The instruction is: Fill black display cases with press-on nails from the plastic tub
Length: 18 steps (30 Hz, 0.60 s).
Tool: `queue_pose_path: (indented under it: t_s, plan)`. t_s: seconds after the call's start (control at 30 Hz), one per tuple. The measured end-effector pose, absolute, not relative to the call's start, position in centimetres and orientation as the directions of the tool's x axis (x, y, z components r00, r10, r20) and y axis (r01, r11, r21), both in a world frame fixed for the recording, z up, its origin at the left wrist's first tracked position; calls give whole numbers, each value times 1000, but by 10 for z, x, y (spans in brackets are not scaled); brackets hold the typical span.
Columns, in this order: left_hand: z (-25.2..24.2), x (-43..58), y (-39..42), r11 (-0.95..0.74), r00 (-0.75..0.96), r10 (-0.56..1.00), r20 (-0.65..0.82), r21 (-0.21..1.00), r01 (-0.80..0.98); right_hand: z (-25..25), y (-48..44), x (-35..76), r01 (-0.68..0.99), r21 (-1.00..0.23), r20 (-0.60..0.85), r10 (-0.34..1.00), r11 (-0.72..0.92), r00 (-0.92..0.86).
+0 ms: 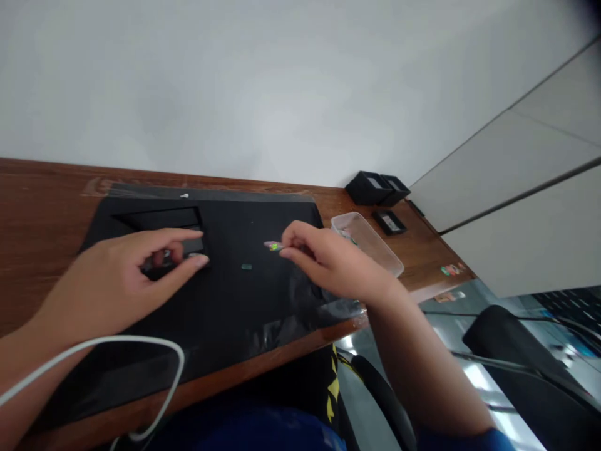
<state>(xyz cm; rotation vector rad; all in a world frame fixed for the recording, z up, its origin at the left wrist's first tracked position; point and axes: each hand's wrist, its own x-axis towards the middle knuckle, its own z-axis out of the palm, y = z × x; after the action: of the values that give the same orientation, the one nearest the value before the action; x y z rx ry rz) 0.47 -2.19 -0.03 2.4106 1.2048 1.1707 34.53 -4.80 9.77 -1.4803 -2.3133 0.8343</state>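
My right hand (323,254) pinches a small flat pinkish piece with a bright yellow-green mark (273,246) between thumb and fingertips, raised over the black mat (235,307). What kind of thing it is cannot be made out. My left hand (154,266) is at the left of the mat with thumb and forefinger apart and the other fingers curled. It covers part of a shallow black frame or tray (159,217). Between the hands, a small dark green rectangular piece (246,267) lies on the mat.
Right of the mat stands a clear plastic container (375,245) with small pieces in it. Behind it are black boxes (369,188) and a small black tray (389,222). A white cable (136,339) crosses my left forearm. The wall rises behind the wooden table (42,207).
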Motion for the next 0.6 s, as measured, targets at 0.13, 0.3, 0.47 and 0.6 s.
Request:
queue_pose_path:
  t_s: [0.13,0.3,0.47,0.6]
  plan:
    - [5,24,-33,-735,447,656,608,381,561,83,-33,304,714,-607,-139,838,348,-527]
    - [-3,28,-31,-787,458,604,653,394,475,75,-26,289,628,-686,-157,767,369,-622]
    - [-1,34,-31,-776,437,628,644,471,420,70,-23,289,607,-712,-168,754,353,-635]
    - [-2,37,-33,-732,402,680,614,534,423,64,-21,293,593,-727,-163,753,346,-638]
